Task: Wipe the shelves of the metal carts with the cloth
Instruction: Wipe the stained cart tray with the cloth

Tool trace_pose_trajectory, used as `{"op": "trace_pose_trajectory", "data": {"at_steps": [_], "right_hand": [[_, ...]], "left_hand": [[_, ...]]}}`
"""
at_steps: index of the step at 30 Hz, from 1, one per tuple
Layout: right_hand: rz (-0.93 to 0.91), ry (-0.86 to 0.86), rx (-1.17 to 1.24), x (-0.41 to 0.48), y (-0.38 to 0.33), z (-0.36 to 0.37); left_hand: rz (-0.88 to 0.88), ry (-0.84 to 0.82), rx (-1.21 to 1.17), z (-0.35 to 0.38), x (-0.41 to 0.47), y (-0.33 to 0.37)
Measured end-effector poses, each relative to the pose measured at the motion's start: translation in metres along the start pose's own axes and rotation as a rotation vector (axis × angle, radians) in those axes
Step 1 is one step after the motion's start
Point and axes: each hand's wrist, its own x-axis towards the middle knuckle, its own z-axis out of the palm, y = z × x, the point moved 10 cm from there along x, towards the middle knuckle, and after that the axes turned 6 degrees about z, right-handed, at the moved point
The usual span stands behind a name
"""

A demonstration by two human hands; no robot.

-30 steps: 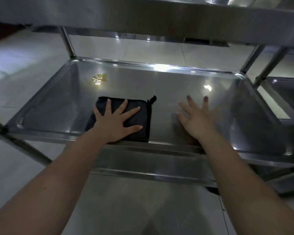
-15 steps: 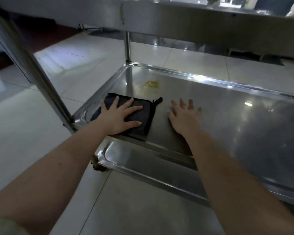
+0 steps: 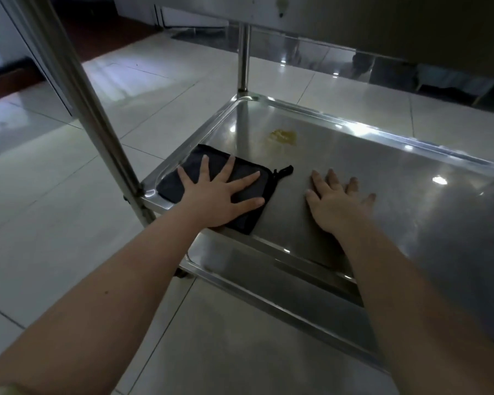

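A folded black cloth (image 3: 193, 163) lies in the near-left corner of the middle shelf (image 3: 382, 178) of a stainless steel cart. My left hand (image 3: 220, 192) presses flat on the cloth with fingers spread. My right hand (image 3: 334, 201) rests flat on the bare metal to the right of the cloth, fingers straight. A yellowish stain (image 3: 281, 136) sits on the shelf behind the cloth, apart from it.
The cart's upper shelf (image 3: 382, 21) overhangs the work area. A front-left post (image 3: 77, 89) and a back-left post (image 3: 243, 58) rise from the shelf corners. A lower shelf (image 3: 268, 283) lies beneath, over the white tiled floor (image 3: 54, 223).
My left hand has slid the cloth left along the shelf into the near-left corner. My right hand followed left, staying flat on the metal. The view swung left.
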Motion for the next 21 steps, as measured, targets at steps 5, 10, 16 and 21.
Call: {"op": "trace_pose_trajectory", "data": {"at_steps": [5,10,16,21], "right_hand": [[-0.015,-0.017,-0.033,-0.006,-0.021,0.006],[-0.034,0.002,-0.007,-0.006,-0.019,0.016],[-0.047,0.01,-0.039,-0.007,-0.02,0.023],[-0.034,0.039,-0.04,-0.007,-0.018,0.024]], "left_hand": [[-0.019,0.01,0.003,-0.004,-0.008,-0.005],[-0.061,-0.019,-0.005,0.005,-0.027,-0.011],[-0.032,0.01,0.003,0.0,0.009,-0.025],[-0.008,-0.027,0.012,-0.016,0.109,-0.01]]}}
